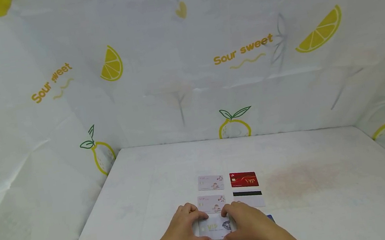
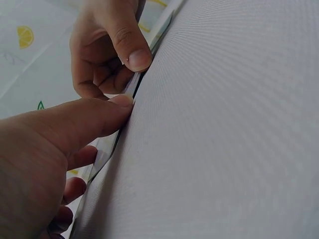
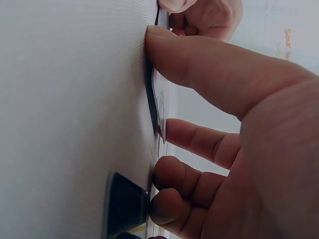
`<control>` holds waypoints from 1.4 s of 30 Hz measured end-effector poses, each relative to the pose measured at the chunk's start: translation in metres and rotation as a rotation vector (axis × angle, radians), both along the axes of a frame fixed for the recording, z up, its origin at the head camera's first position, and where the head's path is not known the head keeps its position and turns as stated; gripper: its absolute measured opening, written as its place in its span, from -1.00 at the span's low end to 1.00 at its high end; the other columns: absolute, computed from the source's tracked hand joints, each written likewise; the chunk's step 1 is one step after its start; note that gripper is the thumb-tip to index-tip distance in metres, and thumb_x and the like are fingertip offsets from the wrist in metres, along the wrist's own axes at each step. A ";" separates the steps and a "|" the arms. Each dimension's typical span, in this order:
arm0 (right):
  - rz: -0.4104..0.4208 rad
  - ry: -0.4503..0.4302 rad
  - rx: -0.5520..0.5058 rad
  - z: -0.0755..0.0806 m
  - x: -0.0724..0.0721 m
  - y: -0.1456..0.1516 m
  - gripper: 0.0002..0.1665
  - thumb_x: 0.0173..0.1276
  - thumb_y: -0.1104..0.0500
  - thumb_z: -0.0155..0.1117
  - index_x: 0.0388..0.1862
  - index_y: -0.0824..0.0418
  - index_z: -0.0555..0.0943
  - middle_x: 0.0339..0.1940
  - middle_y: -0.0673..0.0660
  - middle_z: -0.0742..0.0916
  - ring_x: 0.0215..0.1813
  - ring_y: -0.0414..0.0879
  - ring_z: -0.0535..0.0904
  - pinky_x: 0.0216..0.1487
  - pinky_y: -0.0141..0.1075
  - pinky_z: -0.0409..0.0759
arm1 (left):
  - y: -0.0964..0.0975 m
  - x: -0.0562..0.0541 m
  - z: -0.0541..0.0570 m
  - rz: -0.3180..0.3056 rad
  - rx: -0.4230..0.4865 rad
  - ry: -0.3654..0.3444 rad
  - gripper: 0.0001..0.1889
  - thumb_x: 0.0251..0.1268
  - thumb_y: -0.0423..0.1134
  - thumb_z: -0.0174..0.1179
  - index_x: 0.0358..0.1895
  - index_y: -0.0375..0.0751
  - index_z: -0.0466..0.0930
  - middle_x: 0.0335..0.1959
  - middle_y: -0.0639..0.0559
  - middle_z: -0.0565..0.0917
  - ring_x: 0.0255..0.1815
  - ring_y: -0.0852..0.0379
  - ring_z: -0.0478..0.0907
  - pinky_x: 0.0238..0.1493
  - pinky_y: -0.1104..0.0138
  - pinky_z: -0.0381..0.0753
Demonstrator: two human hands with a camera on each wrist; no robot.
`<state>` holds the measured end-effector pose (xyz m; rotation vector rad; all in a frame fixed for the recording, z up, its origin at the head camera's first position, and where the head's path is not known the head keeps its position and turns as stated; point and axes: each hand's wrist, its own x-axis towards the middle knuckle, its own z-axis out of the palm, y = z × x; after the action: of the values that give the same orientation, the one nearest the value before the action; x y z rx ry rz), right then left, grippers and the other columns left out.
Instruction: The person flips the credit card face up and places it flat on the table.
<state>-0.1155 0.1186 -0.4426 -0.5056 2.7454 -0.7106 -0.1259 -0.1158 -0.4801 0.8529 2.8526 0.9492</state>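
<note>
Both hands hold a silver-white VIP card (image 1: 212, 233) at the near end of a column of cards. My left hand (image 1: 182, 233) grips its left side, the thumb at the near edge and the index finger at the far edge. From the other side my right hand (image 1: 248, 223) grips it the same way. Edge-on in the left wrist view, the card (image 2: 104, 152) looks slightly lifted off the table, with a dark gap beneath. A blue card (image 1: 270, 218) lies beside my right hand, mostly hidden by it; its dark corner (image 3: 127, 204) shows in the right wrist view.
Just beyond the held card lies a pink VIP card (image 1: 211, 203), with another pink VIP card (image 1: 210, 183) farther back. To their right are a red VIP card (image 1: 244, 179) and a white card with a black stripe (image 1: 248, 199). A lemon-print sheet (image 1: 172, 78) hangs behind the white table (image 1: 149, 182).
</note>
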 end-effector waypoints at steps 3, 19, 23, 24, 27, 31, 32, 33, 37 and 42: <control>-0.004 -0.014 -0.006 0.002 0.000 0.001 -0.41 -0.09 -0.16 0.60 -0.09 -0.02 0.58 -0.22 -0.10 0.61 -0.23 -0.16 0.43 -0.10 -0.13 0.53 | 0.001 0.000 0.002 0.004 -0.006 -0.012 -0.49 -0.11 0.21 0.48 -0.03 0.18 0.65 -0.13 0.33 0.39 -0.15 0.30 0.24 -0.11 0.42 0.34; 0.017 0.041 -0.074 0.002 0.002 0.006 -0.49 0.05 -0.14 0.53 -0.06 -0.04 0.58 -0.28 -0.13 0.56 -0.26 -0.20 0.40 -0.20 -0.25 0.46 | 0.003 -0.001 0.018 -0.042 -0.088 -0.030 -0.51 -0.03 0.18 0.45 0.01 0.16 0.64 -0.12 0.30 0.38 -0.11 0.30 0.26 -0.09 0.39 0.40; -0.005 0.048 -0.100 0.005 0.002 0.012 -0.51 0.10 -0.11 0.49 -0.03 0.00 0.59 -0.32 -0.13 0.54 -0.28 -0.19 0.40 -0.25 -0.27 0.43 | 0.009 -0.006 0.022 -0.064 -0.093 -0.006 -0.53 0.01 0.13 0.44 0.03 0.14 0.63 -0.11 0.29 0.40 -0.08 0.29 0.27 -0.05 0.39 0.43; -0.015 0.043 -0.106 0.006 0.001 0.014 -0.51 0.11 -0.11 0.49 -0.02 0.01 0.59 -0.33 -0.12 0.54 -0.29 -0.19 0.40 -0.26 -0.27 0.42 | 0.011 -0.007 0.023 -0.066 -0.093 0.002 -0.54 0.03 0.12 0.44 0.03 0.14 0.63 -0.10 0.29 0.42 -0.07 0.29 0.29 -0.04 0.38 0.44; -0.049 0.033 -0.117 0.008 0.000 0.021 -0.49 0.12 -0.11 0.49 0.01 0.02 0.59 -0.33 -0.08 0.54 -0.28 -0.16 0.41 -0.28 -0.26 0.41 | 0.017 -0.012 0.028 -0.074 -0.091 0.013 -0.56 0.07 0.09 0.42 0.04 0.15 0.64 -0.04 0.29 0.45 -0.03 0.27 0.32 0.04 0.33 0.47; -0.117 0.027 -0.131 0.007 -0.002 0.034 -0.46 0.12 -0.11 0.50 0.04 0.03 0.59 -0.32 -0.04 0.54 -0.28 -0.13 0.43 -0.28 -0.25 0.45 | 0.025 -0.017 0.033 -0.077 -0.079 -0.023 -0.58 0.11 0.10 0.40 0.06 0.18 0.63 0.02 0.30 0.48 0.04 0.25 0.35 0.12 0.26 0.47; -0.141 0.028 -0.134 0.007 -0.004 0.037 -0.46 0.11 -0.10 0.51 0.04 0.03 0.59 -0.31 -0.03 0.55 -0.27 -0.13 0.44 -0.26 -0.24 0.46 | 0.027 -0.019 0.035 -0.078 -0.081 -0.034 -0.58 0.12 0.11 0.39 0.07 0.19 0.62 0.04 0.30 0.48 0.06 0.24 0.36 0.15 0.24 0.47; -0.170 0.030 -0.136 0.007 -0.005 0.041 -0.46 0.11 -0.09 0.52 0.04 0.03 0.60 -0.31 -0.03 0.55 -0.27 -0.13 0.44 -0.24 -0.23 0.48 | 0.030 -0.021 0.037 -0.077 -0.079 -0.045 -0.58 0.13 0.11 0.38 0.08 0.19 0.62 0.06 0.29 0.49 0.09 0.23 0.37 0.17 0.22 0.46; -0.278 0.037 -0.157 0.007 -0.010 0.059 -0.50 0.09 -0.03 0.54 0.01 0.02 0.61 -0.29 0.00 0.56 -0.26 -0.12 0.45 -0.20 -0.23 0.50 | 0.040 -0.029 0.045 -0.068 -0.070 -0.069 -0.57 0.17 0.08 0.37 0.12 0.16 0.60 0.13 0.26 0.51 0.21 0.17 0.38 0.29 0.13 0.43; -0.351 0.062 -0.166 0.007 -0.016 0.082 -0.47 0.10 -0.03 0.53 0.04 0.07 0.60 -0.30 0.03 0.56 -0.29 -0.12 0.43 -0.28 -0.25 0.45 | 0.056 -0.040 0.051 -0.054 -0.075 -0.101 -0.52 0.16 0.08 0.38 0.15 0.11 0.59 0.19 0.19 0.53 0.29 0.11 0.39 0.31 0.08 0.43</control>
<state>-0.1311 0.2002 -0.4359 -0.0742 2.8804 -1.0255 -0.1658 -0.0598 -0.4290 0.8448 2.7466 0.8489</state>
